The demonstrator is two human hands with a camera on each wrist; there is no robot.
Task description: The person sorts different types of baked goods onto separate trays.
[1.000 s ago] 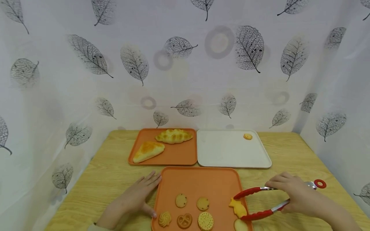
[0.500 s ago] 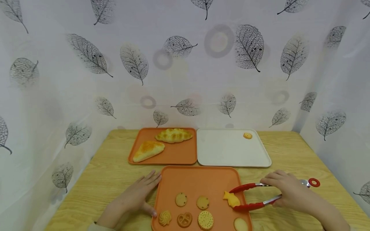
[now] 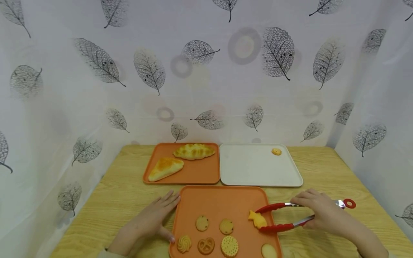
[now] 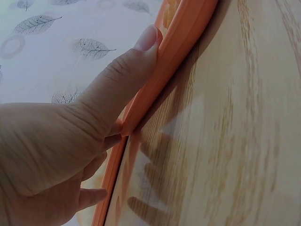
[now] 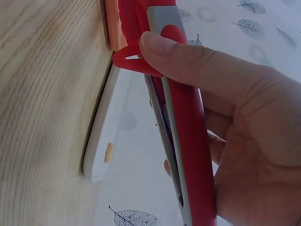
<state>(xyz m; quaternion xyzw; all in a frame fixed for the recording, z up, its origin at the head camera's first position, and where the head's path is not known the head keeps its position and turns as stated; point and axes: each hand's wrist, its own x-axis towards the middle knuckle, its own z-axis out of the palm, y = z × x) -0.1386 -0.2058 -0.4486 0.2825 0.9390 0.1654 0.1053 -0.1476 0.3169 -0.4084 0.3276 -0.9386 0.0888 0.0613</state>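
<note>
In the head view, my right hand (image 3: 322, 214) grips red-and-silver food tongs (image 3: 278, 228) from the right side. The tongs' red tips lie at two sides of a yellow fish-shaped cookie (image 3: 258, 219), which is over the right part of the near orange tray (image 3: 222, 200). The right wrist view shows the thumb and fingers round the tongs' red handle (image 5: 190, 141). On the left, my left hand (image 3: 148, 219) rests with its fingers spread at the tray's left edge. Its thumb (image 4: 127, 70) touches the rim in the left wrist view.
Several cookies, among them a pretzel-shaped one (image 3: 205, 245) and a round dotted one (image 3: 229, 246), lie on the near tray. Behind it, a second orange tray (image 3: 200, 176) bears two breads. Beside that stands a white tray (image 3: 258, 166) with one small cookie (image 3: 276, 151). A leaf-print curtain (image 3: 206, 82) surrounds the table.
The right hand and tongs have moved left and a little farther from the body. The fish-shaped cookie has shifted with them, inward from the tray's right edge. The left hand has stayed put.
</note>
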